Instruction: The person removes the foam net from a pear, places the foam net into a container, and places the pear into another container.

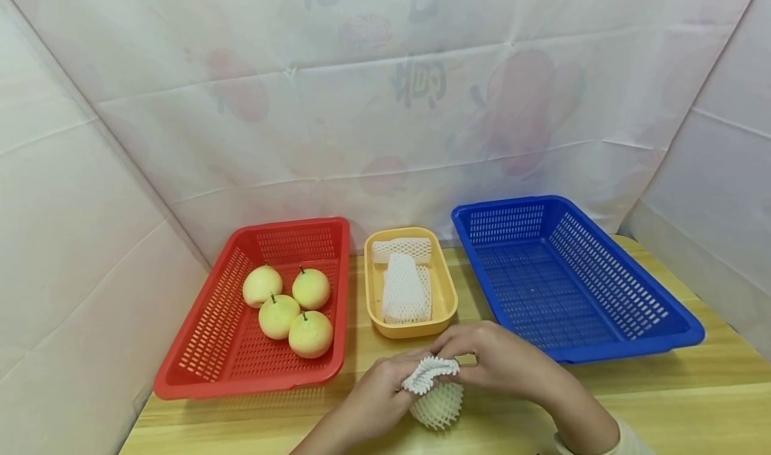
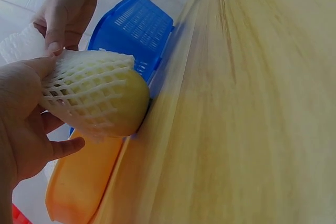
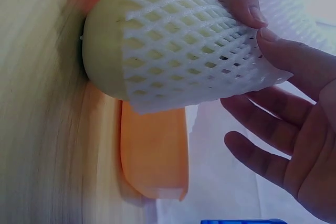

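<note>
A pale yellow pear point(image 3: 102, 51) stands on the wooden table, its upper part inside a white foam net sleeve point(image 1: 430, 375). At the sleeve's gathered upper end, my left hand point(image 1: 376, 391) pinches the netting from the left. My right hand point(image 1: 490, 358) pinches it from the other side, thumb and fingers close to the left thumb. In the right wrist view the lower fingers of the right hand are spread away from the net. The bare bottom of the pear shows below the sleeve's edge in both wrist views.
A red basket point(image 1: 253, 389) with several pears point(image 1: 310, 334) stands at the left. Behind the hands, a yellow tray point(image 1: 446, 294) holds foam net sleeves point(image 1: 402, 291). The blue basket point(image 1: 542, 291) is at the right, and a white printed cloth point(image 1: 373, 120) hangs behind.
</note>
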A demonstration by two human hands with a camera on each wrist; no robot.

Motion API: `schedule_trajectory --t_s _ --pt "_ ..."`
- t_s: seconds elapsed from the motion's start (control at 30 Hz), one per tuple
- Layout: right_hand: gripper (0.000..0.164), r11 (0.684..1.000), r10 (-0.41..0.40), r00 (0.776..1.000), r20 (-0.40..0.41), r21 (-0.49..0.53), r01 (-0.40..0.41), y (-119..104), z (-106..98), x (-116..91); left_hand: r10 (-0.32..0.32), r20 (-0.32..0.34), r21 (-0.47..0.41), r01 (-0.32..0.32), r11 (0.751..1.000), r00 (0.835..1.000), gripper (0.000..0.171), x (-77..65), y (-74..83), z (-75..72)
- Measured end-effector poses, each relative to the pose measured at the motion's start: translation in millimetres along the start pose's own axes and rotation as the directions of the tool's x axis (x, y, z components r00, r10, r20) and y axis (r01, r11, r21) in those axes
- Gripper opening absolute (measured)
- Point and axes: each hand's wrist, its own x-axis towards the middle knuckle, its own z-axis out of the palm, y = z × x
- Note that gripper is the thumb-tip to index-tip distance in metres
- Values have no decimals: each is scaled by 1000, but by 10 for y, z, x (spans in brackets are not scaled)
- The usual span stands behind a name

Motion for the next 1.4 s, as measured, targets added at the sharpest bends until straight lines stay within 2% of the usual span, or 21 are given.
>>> schedule_trajectory --t_s 0.37,0.5,0.77,0.87,1.03,1.27,1.4 --pt "7 999 -50 998 -31 -19 50 -5 -8 -4 8 -11 34 -8 999 1000 35 -2 22 -11" --pt "6 998 -55 998 -38 -5 55 -6 -8 -2 3 -10 26 -3 1000 1000 37 -5 37 -16" --pt "7 992 -124 991 -57 16 126 -7 -16 1 44 -23 58 -43 997 999 30 -3 41 -23" --pt "8 991 -130 990 -62 27 132 -12 -22 5 30 -27 64 -29 998 999 30 -6 52 -23" --pt "13 994 -94 993 -76 48 98 -30 -29 10 -22 -40 1 22 1000 999 30 -8 78 -30" --pt "15 996 -68 995 -67 52 72 -30 -13 10 14 -52 -34 -16 999 999 29 8 72 -35" --pt "15 995 -77 995 -63 55 80 -28 -11 12 4 -54 -74 -8 997 999 28 10 76 -29"
